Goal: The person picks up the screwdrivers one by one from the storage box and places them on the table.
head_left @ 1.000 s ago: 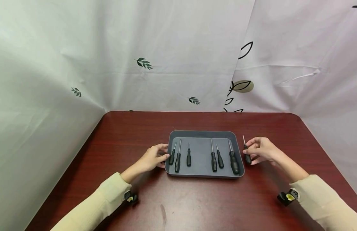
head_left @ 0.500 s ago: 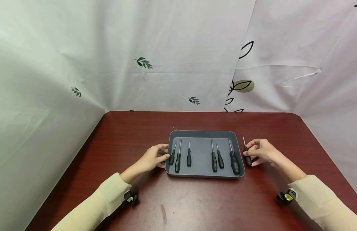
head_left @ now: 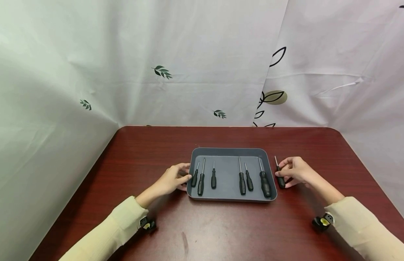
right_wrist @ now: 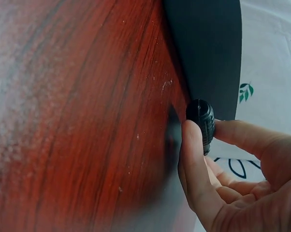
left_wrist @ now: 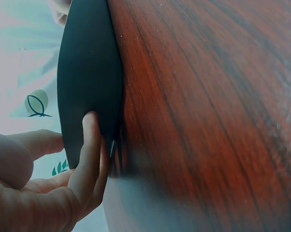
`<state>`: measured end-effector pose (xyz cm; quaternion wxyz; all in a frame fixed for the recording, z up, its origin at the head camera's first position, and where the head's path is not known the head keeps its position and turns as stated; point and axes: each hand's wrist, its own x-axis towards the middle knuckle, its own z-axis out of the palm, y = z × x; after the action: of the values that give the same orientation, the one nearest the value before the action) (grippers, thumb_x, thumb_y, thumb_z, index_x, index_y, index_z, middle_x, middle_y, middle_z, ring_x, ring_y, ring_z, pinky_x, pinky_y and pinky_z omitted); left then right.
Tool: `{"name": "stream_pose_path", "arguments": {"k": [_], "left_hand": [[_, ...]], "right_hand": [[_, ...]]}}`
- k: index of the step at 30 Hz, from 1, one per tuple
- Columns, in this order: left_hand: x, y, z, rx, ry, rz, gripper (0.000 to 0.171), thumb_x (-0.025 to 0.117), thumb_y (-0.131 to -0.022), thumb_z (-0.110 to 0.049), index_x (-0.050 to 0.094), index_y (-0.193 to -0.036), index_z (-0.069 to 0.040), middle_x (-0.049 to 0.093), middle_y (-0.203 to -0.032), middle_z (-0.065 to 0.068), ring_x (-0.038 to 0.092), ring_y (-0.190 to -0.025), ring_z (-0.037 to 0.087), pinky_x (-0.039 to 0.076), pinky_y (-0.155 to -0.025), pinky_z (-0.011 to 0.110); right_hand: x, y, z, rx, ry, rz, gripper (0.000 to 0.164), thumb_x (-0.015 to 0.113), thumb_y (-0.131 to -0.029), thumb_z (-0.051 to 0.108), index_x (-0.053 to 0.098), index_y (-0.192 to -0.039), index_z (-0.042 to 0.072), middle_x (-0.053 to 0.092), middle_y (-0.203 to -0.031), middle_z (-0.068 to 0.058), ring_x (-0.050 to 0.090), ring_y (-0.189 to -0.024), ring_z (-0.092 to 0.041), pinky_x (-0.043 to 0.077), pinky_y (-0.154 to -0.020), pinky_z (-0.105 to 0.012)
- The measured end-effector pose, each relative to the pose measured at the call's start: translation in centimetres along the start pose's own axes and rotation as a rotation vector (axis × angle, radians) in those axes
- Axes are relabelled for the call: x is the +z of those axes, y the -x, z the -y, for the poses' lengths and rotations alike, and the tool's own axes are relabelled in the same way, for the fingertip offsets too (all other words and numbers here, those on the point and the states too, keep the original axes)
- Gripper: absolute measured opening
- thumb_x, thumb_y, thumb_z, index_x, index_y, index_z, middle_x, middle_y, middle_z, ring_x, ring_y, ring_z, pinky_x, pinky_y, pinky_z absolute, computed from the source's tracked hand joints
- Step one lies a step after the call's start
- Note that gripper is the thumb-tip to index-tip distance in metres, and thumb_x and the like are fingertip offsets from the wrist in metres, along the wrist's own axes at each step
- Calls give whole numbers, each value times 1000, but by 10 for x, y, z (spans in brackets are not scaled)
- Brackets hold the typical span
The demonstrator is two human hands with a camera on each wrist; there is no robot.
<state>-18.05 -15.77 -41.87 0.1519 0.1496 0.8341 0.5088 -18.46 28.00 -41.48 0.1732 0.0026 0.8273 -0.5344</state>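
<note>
Pale sheeting (head_left: pixel 202 47) with sparse leaf prints hangs behind the work and down both sides. In front of it stretches the dark red wood-grain bench (head_left: pixel 228 228), with a smudge and light glare on its near part. Two cream sleeves (head_left: pixel 104 228) reach in from the lower corners, each with a small black device (head_left: pixel 148 224) at the wrist.

On the bench, around the middle, sits a shallow grey tray (head_left: pixel 226 174) with rounded corners. The left hand (head_left: pixel 170 177) is at its left end, thumb and fingers clamped on the wall: the left wrist view shows fingertips against the outer face and the thumb over at the rim. The right hand (head_left: pixel 296 171) is just beyond the tray's right end, its thumb and fingers clamped on the black handle of the held screwdriver (head_left: pixel 281 181), whose thin shaft points away from the person; whether it touches the bench I cannot tell.

Inside the tray six more lie, shafts all pointing to the far side: a thick-handled screwdriver (head_left: pixel 265 185) by the right wall, two long slim screwdrivers (head_left: pixel 201 184), and three short screwdrivers (head_left: pixel 213 180), one of them close to the left wall
</note>
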Motion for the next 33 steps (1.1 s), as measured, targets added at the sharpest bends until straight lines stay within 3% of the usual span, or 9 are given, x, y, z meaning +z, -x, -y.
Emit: {"name": "stream_pose_path", "arguments": {"k": [18, 33], "left_hand": [[1, 0, 3, 1, 21, 8, 48, 59, -99, 1, 41, -141, 14, 57, -122, 31, 69, -93, 32, 63, -64, 36], [-1, 0, 1, 6, 19, 18, 49, 59, -99, 0, 40, -142, 14, 57, -123, 31, 69, -94, 33, 63, -65, 37]], "right_hand": [[1, 0, -4, 25, 34, -36, 42, 74, -85, 0, 51, -114, -20, 58, -71, -7, 59, -57, -17, 61, -52, -40], [1, -1, -2, -3, 101, -78, 40, 77, -83, 0, 56, -110, -20, 61, -68, -5, 60, -55, -19, 61, -50, -39]]}}
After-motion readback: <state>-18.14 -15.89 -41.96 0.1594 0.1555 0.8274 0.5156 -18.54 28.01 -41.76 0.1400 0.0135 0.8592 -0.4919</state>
